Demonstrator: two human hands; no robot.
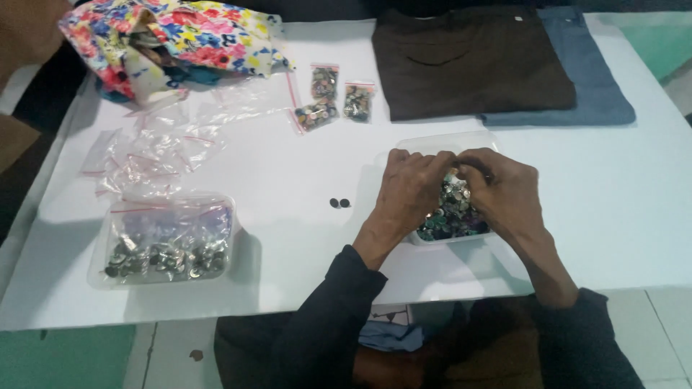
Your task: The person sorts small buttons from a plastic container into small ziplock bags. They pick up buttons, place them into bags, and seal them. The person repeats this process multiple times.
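Both my hands hover over a clear plastic tub (432, 142) full of small shiny buttons (450, 212) on the white table (288, 245). My left hand (409, 187) has its fingers curled down into the pile. My right hand (504, 189) meets it at the fingertips, pinching at the buttons; what sits between the fingers is hidden. Two dark buttons (339, 203) lie loose on the table just left of the tub.
A large clear bag of buttons (169, 248) lies at the front left, with several empty small zip bags (155, 155) behind it. Three small filled bags (328, 97) sit mid-table. Floral fabric (173, 36) is at the back left, folded brown (468, 61) and blue garments (595, 79) at the back right.
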